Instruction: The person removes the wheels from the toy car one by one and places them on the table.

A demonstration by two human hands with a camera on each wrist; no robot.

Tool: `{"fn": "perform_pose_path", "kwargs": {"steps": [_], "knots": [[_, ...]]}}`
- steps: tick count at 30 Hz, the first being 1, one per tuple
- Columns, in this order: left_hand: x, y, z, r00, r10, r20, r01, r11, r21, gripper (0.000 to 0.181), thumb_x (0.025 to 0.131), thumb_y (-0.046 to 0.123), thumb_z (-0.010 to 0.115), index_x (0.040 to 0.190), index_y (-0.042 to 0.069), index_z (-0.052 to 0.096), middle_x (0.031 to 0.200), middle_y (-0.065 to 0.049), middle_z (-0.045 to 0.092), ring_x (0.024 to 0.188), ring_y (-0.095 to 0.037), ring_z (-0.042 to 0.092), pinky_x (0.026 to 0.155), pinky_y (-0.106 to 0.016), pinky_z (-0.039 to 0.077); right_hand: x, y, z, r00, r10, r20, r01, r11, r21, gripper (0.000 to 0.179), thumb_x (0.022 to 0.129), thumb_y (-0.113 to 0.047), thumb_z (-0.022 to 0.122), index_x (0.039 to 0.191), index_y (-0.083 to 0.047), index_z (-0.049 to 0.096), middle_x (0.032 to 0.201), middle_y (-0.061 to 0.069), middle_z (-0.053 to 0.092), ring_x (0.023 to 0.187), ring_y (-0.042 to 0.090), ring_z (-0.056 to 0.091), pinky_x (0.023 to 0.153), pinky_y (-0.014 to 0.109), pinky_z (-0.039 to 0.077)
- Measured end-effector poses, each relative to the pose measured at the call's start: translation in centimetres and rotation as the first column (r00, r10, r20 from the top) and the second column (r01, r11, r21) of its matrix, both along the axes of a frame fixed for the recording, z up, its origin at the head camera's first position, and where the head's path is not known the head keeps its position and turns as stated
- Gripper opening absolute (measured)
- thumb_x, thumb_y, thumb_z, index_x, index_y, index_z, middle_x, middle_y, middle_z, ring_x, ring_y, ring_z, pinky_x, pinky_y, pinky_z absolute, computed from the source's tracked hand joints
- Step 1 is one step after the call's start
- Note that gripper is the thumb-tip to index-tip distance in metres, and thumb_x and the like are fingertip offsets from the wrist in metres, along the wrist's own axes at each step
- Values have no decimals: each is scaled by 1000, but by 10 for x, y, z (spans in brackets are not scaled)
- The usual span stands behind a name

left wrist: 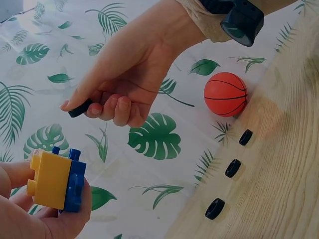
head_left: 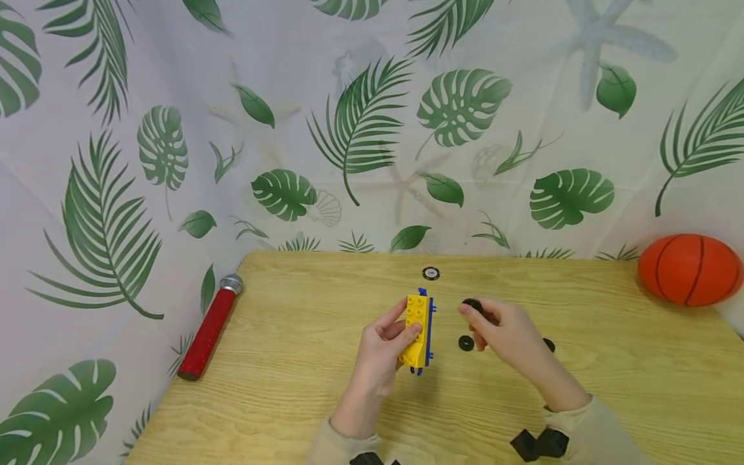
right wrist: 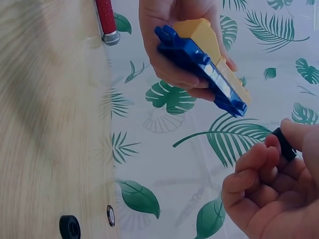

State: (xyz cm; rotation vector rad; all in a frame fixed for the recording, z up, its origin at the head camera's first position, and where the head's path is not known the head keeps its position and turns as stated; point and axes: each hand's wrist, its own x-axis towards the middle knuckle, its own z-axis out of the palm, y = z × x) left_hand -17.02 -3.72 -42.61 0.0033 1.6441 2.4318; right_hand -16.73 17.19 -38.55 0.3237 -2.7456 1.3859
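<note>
My left hand (head_left: 380,352) holds a toy block car (head_left: 415,329) above the table, its yellow studded body joined to a blue chassis with small axle pegs. The right wrist view shows the underside of the blue chassis (right wrist: 202,69), no wheels on its pegs. To the right, my right hand (head_left: 506,332) pinches a small black toy wheel (head_left: 472,303) between thumb and index finger, apart from the car. Below that hand, another black wheel (head_left: 466,343) lies on the table. The left wrist view has three loose wheels (left wrist: 233,168) in a row there.
A black-and-white poker chip (head_left: 431,273) lies near the back edge of the wooden table (head_left: 279,400). At the left edge lies a red microphone (head_left: 209,329). An orange toy basketball (head_left: 688,270) sits at the back right, by the leaf-print cloth (head_left: 372,129).
</note>
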Motion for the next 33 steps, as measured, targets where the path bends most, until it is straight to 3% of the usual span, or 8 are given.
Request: {"fn": "perform_pose_path", "kwargs": {"steps": [8,11,16,20,28,33], "knots": [[-1,-2,0,1000,14,17,-14,1000,-1,52,93,5,67,143,15,54,105,-8,67,86,-12,70,75,-25,61,-2,20,0,999,26,39,-24,998,-59,37,104,-37,49,90,-5,62,64,5,60,54,16,51,49,28,40],[-2,-2,0,1000,12,16,-12,1000,-2,52,94,5,67,143,15,54,105,-8,68,85,-12,70,74,-24,61,-3,29,-1,996,46,72,-37,992,-118,39,106,-35,46,100,0,62,71,6,63,63,17,60,56,27,49],[-1,-3,1,1000,5,8,-5,1000,-3,53,94,4,66,144,14,52,102,-7,68,83,-11,69,71,-22,60,-4,43,-2,988,112,109,-79,959,-270,45,108,-33,41,117,9,55,82,6,65,75,18,68,72,29,60],[-1,-3,1,1000,8,9,-8,1000,-7,52,94,5,66,143,15,53,101,-6,68,82,-10,69,70,-21,60,-5,56,-5,983,157,94,-119,938,-327,43,109,-29,38,124,9,52,88,0,68,79,16,70,74,28,60],[-1,-4,3,999,27,19,-27,999,-23,52,94,7,67,143,15,53,103,-7,67,83,-11,69,71,-22,60,-8,87,-14,991,112,75,-79,933,-351,23,108,-24,40,117,-4,47,90,-9,71,80,11,70,72,22,59],[-1,-6,3,1000,23,18,-22,1000,-21,52,94,7,67,144,14,53,103,-7,67,83,-11,70,72,-23,61,-8,104,-19,995,73,68,-37,903,-429,10,105,-17,47,110,-13,55,89,-9,71,77,10,70,71,18,58]]}}
